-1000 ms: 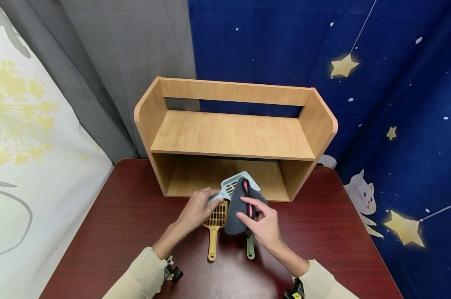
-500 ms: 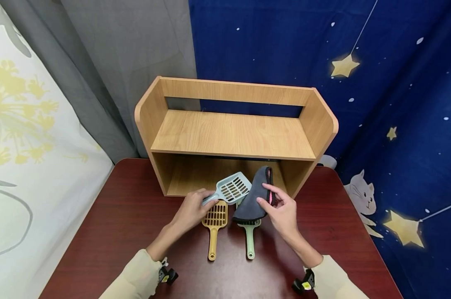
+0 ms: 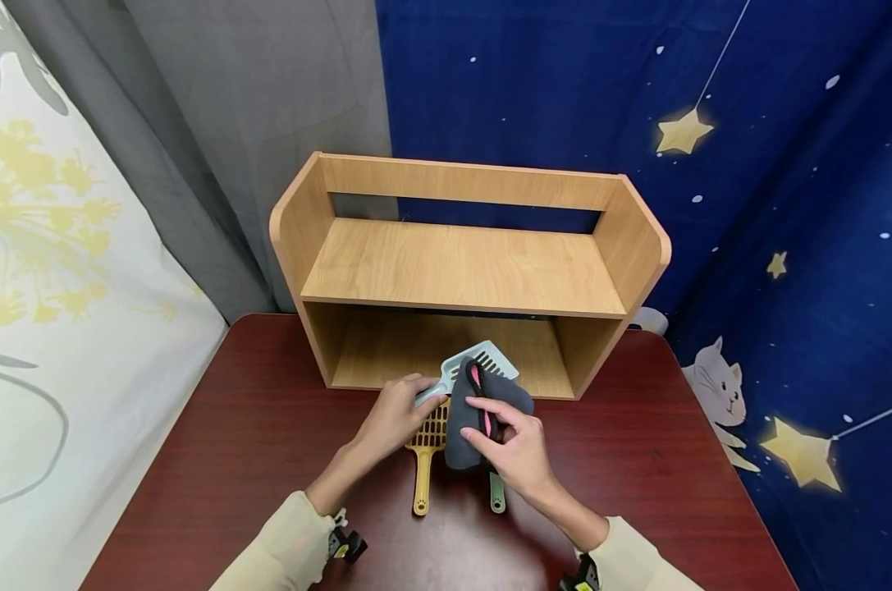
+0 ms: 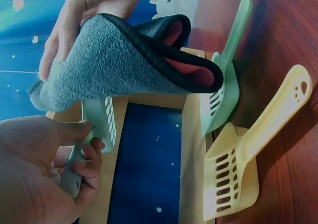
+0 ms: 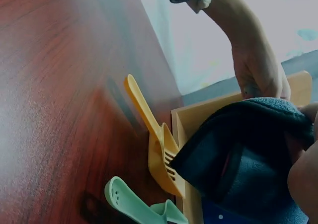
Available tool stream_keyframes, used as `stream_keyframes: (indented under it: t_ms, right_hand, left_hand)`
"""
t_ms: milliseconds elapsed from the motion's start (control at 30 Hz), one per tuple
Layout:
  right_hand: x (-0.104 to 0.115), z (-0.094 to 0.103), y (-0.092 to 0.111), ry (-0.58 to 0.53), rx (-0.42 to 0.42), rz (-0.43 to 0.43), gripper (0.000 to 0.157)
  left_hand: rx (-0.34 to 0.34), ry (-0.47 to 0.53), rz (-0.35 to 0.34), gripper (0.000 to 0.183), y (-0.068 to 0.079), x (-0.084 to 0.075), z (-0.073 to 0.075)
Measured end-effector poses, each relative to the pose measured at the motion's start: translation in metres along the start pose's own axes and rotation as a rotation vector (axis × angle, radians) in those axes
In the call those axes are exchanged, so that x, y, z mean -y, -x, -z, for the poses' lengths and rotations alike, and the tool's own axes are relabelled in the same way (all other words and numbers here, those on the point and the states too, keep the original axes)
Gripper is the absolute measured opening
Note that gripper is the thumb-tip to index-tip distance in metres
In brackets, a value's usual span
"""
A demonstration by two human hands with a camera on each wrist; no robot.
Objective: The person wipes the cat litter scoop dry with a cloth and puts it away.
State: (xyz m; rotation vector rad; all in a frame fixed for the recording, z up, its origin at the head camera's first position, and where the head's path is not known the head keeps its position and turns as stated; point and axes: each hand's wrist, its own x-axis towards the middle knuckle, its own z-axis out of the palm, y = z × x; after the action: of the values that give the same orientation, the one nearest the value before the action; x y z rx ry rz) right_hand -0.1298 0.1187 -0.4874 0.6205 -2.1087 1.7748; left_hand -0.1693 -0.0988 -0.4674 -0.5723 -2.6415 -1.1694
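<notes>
In the head view my left hand [image 3: 397, 414] grips the handle of a light blue litter scoop [image 3: 500, 358], its slotted end raised toward the right. My right hand [image 3: 518, 447] pinches a folded dark grey cloth [image 3: 460, 427] with black edging and a pink inner side. The cloth lies against the blue scoop and covers part of its slots. Below the hands, a yellow litter scoop [image 3: 423, 476] is on the table, handle toward me. A green litter scoop [image 3: 497, 492] lies to its right, mostly hidden by the cloth; the left wrist view shows more of that green scoop [image 4: 228, 80].
A two-tier wooden shelf [image 3: 460, 263] stands at the back of the dark red table [image 3: 638, 476], just behind the raised scoop. Behind it hang a grey curtain [image 3: 268, 82] and a blue starry curtain [image 3: 564, 90]. A white patterned cloth [image 3: 61, 328] hangs at left.
The cloth swung right off the blue scoop's slots half a second ago, uncovering the green scoop, and is now back left over both. The blue scoop shifted slightly left, then returned right.
</notes>
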Motion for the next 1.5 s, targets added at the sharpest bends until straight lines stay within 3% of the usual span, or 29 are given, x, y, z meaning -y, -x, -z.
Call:
stream_keyframes:
  t_ms: [167, 333, 533, 833, 1067, 1267, 1500]
  right_hand:
    - [0.001, 0.004, -0.001, 0.071, -0.072, -0.006, 0.037]
    - [0.000, 0.018, -0.008, 0.007, -0.166, -0.070, 0.038]
    - [-0.004, 0.037, -0.018, -0.043, -0.210, -0.091, 0.039]
    - [-0.001, 0.064, -0.031, -0.045, -0.174, -0.141, 0.040]
    - [-0.003, 0.082, -0.034, -0.158, -0.142, -0.245, 0.044]
    - [-0.009, 0.088, -0.031, -0.200, -0.129, -0.292, 0.044]
    - [-0.016, 0.090, -0.024, -0.220, -0.036, -0.321, 0.045]
  left_hand:
    - [0.016, -0.004, 0.012, 0.026, 0.003, -0.001, 0.000]
    - [0.006, -0.039, -0.002, 0.026, 0.004, -0.001, 0.005]
    - [0.007, -0.036, -0.014, 0.025, 0.005, -0.001, 0.014]
    - [0.008, -0.035, -0.042, 0.027, 0.008, 0.002, 0.029]
    - [-0.002, -0.104, -0.096, 0.026, 0.005, -0.001, 0.049]
    - [-0.001, -0.132, -0.151, 0.027, -0.002, -0.010, 0.067]
    - [0.023, -0.102, -0.228, 0.026, -0.012, -0.028, 0.087]
